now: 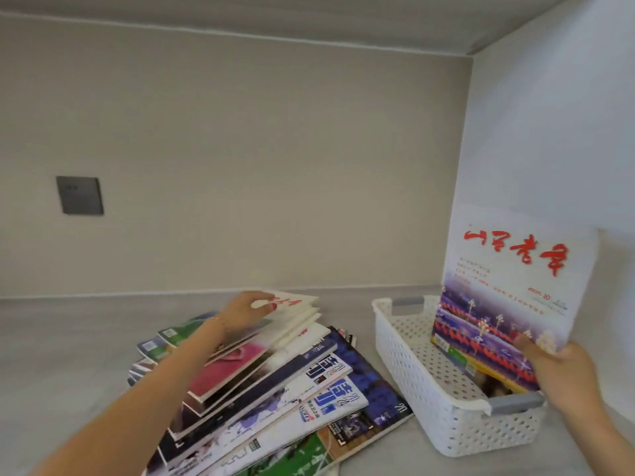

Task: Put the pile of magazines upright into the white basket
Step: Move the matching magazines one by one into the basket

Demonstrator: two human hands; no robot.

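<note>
Left grip point(247, 312) pinches pile's point(275, 389) top magazine point(295, 305) — right grip point(563, 372) clamps upright magazine point(508, 290) (in basket point(405, 365)).

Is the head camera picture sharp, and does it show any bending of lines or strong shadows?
Head view: soft overall; the left hand and small print on the upright magazine are blurred. Wide-angle bending curves the wall edges. Light is even and diffuse, with faint shadow under the magazine pile and no glare on the white basket.

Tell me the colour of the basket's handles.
Grey, on the white perforated basket; the near handle shows best in the head view.
</note>
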